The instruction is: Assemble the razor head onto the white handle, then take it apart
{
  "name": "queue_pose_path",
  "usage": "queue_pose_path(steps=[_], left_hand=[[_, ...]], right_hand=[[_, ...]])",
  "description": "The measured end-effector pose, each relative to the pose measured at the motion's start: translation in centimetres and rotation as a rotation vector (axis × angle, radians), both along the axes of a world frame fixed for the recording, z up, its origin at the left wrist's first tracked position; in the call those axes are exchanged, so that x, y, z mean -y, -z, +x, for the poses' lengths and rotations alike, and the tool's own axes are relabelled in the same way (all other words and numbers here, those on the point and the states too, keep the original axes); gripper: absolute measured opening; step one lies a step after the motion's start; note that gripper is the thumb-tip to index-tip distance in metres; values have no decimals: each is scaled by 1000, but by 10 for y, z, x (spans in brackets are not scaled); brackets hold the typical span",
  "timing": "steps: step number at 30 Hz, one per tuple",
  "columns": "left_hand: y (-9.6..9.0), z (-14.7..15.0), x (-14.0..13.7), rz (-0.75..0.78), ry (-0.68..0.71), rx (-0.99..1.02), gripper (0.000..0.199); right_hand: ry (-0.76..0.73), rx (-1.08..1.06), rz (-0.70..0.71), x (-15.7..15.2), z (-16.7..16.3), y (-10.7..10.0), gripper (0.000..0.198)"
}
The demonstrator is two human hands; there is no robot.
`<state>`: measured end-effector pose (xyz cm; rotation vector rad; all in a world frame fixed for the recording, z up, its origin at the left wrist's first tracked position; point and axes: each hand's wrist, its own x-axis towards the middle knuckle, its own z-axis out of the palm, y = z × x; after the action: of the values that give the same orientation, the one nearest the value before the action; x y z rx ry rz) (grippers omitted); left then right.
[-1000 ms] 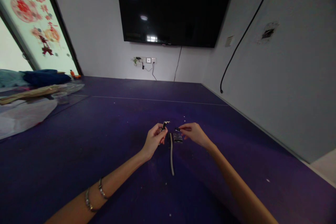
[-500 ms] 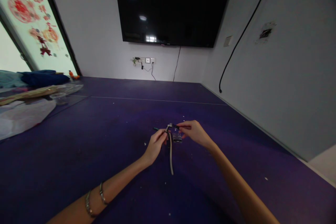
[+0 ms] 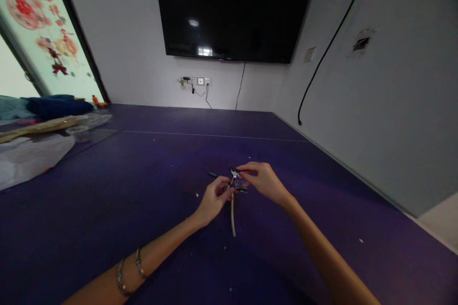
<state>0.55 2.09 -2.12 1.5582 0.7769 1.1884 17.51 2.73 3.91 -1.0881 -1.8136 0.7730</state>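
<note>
A second ago the two hands worked apart, the left with a silver-and-black piece [image 3: 234, 174] and the right with a small dark piece [image 3: 233, 169]; now the pieces meet between the fingertips. The left hand [image 3: 213, 201] has its grip closed on the lower, dark part of the silver-and-black piece, which stands tilted, its shiny head up and away from the person. The right hand [image 3: 263, 181] pinches at that head with thumb and fingers together, where the small dark piece sits; its outline is too small to make out fully.

Half a second ago the upper end of the pale strip [image 3: 233, 219] showed clear of the left hand; now the fingers cover it, and the rest lies on the purple surface [image 3: 161, 228] toward the person. A thin dark stick [image 3: 212, 174], out of sight in the first frame, lies just beyond the left hand, as it did half a second ago.

The small clear case [image 3: 241, 185] rests just below the right fingertips, partly hidden by them. Something dark shows along its near edge; I cannot tell what it holds.
</note>
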Motion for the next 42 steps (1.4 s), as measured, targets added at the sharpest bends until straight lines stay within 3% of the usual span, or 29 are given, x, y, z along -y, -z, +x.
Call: queue_pose_path(steps=[18,36,42], left_hand=[[0,-2,1,-7,35,7,18],[2,2,0,-119,81,79,20],[-6,-2,-3,-145,121,18,30]], right_hand=[[-26,36,35,4,0,-4,23],[-12,198,156,1,4,0,25],[-22,157,168,3,2,-4,23]])
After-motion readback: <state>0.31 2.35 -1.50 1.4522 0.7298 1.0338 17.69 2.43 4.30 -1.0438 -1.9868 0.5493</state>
